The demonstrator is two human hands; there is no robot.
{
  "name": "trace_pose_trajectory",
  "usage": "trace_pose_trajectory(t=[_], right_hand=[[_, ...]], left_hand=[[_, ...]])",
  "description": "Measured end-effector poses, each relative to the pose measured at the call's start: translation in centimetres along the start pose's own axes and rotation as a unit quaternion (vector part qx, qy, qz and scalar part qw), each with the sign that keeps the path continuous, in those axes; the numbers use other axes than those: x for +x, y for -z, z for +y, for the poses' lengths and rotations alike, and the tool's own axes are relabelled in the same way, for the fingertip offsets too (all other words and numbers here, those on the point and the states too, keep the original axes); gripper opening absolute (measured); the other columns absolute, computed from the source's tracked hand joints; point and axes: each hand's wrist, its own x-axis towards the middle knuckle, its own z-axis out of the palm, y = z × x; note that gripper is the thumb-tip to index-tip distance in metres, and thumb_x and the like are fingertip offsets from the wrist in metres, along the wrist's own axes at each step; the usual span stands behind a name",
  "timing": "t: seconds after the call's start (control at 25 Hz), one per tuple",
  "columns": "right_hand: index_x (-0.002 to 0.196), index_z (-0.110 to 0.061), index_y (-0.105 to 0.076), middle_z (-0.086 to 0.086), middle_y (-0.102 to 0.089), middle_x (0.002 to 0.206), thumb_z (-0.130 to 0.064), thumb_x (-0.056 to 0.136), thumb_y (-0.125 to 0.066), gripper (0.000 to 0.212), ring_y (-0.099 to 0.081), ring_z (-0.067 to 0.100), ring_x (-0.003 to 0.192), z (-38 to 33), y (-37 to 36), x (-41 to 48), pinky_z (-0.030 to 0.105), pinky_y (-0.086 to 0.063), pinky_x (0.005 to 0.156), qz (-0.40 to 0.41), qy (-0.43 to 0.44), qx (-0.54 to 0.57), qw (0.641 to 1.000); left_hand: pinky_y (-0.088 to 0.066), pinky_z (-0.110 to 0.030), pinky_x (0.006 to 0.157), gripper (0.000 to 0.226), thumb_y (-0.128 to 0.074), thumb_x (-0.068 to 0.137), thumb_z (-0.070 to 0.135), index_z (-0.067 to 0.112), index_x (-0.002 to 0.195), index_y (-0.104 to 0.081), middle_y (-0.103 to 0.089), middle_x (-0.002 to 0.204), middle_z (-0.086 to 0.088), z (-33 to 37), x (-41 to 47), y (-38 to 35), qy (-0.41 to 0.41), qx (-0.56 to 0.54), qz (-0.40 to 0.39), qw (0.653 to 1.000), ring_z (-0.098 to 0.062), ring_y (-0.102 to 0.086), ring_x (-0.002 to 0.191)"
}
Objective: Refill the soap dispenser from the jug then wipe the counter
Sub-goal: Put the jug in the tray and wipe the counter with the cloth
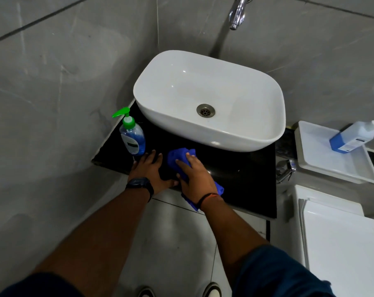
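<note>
from the head camera, you are looking down at a black counter (pixel 235 174) with a white basin (pixel 209 99) standing on it and a chrome tap (pixel 237 12) on the grey tiled wall above.

your right hand (pixel 194 174) lies palm down on a blue cloth (pixel 179 156), fingers spread and flattened over it, pressing it onto the counter in front of the basin; the cloth bunches up beyond your fingertips and a fold of it trails out under your wrist, past the counter's front edge. it is pinned under the palm more than gripped.

your left hand (pixel 150 170) rests flat on the counter just beside the cloth, fingers stretched out and holding nothing, with its fingertips close to the base of the soap dispenser (pixel 132 136). a dark watch (pixel 140 183) sits on that wrist.

the soap dispenser stands upright at the counter's left rear corner, near the wall, its green pump on and blue liquid showing in its body.

the jug (pixel 353 137), partly filled with blue liquid and capped in white, leans tilted inside a white tray (pixel 336 166) well off to the right of the basin. a white toilet cistern lid (pixel 336 232) sits below the tray.
</note>
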Motion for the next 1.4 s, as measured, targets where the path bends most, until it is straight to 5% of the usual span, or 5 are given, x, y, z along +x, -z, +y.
trace_pose_trajectory(t=[0.44,0.76,1.04,1.24,1.4], right_hand=[[0.136,-0.01,-0.05,0.027,-0.032,0.149,-0.021,0.09,-0.056,0.048,-0.029,0.042,0.136,4.5,2.0,-1.7,0.042,-0.02,0.115,0.195,-0.286,-0.059,0.937],[0.13,-0.017,-0.058,0.017,-0.043,0.146,-0.025,0.087,-0.066,0.044,-0.038,0.033,0.135,2.1,1.2,-1.8,0.04,-0.032,0.112,0.04,0.0,-0.01,0.999],[0.122,-0.013,-0.064,0.018,-0.048,0.142,-0.011,0.086,-0.065,0.036,-0.041,0.033,0.133,5.9,3.4,-3.5,0.038,-0.032,0.111,0.15,-0.183,0.004,0.972],[0.12,-0.016,-0.066,0.01,-0.055,0.136,-0.001,0.083,-0.068,0.04,-0.048,0.025,0.128,7.5,6.2,-7.3,0.03,-0.034,0.108,0.093,-0.125,0.025,0.988],[0.119,-0.009,-0.065,0.017,-0.059,0.13,0.006,0.082,-0.067,0.04,-0.055,0.033,0.121,13.4,11.8,-9.3,0.03,-0.038,0.102,0.223,-0.238,0.072,0.942]], left_hand=[[-0.013,-0.051,0.112,0.113,-0.061,0.058,0.076,0.026,0.146,-0.011,-0.002,0.157,-0.004,1.1,-0.1,1.4,0.024,0.021,-0.046,0.998,-0.027,-0.006,0.141],[-0.013,-0.049,0.112,0.11,-0.063,0.059,0.072,0.027,0.146,-0.012,-0.003,0.157,-0.003,1.1,-0.3,1.0,0.038,0.004,-0.031,0.999,-0.025,-0.006,0.141],[-0.017,-0.05,0.111,0.1,-0.068,0.066,0.062,0.024,0.144,-0.02,-0.008,0.156,-0.005,2.1,-0.5,1.5,0.038,-0.005,-0.052,0.998,-0.03,-0.008,0.14],[-0.039,-0.037,0.099,0.064,-0.069,0.069,0.052,0.023,0.124,-0.053,-0.046,0.133,-0.002,8.1,-0.3,1.3,-0.095,-0.084,-0.047,0.991,-0.026,-0.042,0.121],[-0.042,-0.035,0.097,0.056,-0.068,0.072,0.047,0.022,0.121,-0.055,-0.052,0.124,-0.005,19.3,2.2,0.5,-0.202,-0.149,-0.054,0.966,-0.026,-0.049,0.114]])
